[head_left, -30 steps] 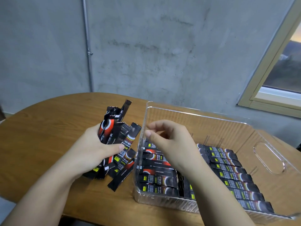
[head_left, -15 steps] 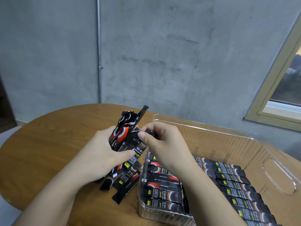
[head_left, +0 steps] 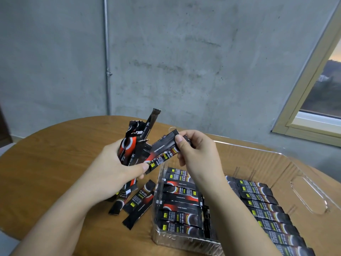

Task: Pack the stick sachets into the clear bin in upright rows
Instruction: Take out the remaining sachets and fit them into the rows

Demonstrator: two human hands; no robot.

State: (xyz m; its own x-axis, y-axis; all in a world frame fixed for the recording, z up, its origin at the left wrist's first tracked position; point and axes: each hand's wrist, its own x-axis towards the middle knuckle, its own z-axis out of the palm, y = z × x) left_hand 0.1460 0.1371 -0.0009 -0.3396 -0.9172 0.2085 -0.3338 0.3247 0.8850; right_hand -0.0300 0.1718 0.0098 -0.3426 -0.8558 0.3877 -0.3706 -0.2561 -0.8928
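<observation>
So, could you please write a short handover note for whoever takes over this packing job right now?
Left hand: grips the bundle of loose sachets above the table.
Right hand: pinches the top end of one sachet and draws it from the bundle, beside the clear bin's left end.
Done: two rows of sachets fill the bin's near part.
Left: place the pinched sachet, then the bundle; the bin's far part is bare.

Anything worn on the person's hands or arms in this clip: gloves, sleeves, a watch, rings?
Nothing visible. The left hand and right hand are bare, without gloves or rings, and both forearms are uncovered down to the picture's edge: no sleeves, watch or wristband. Nails look short and unpainted.
</observation>
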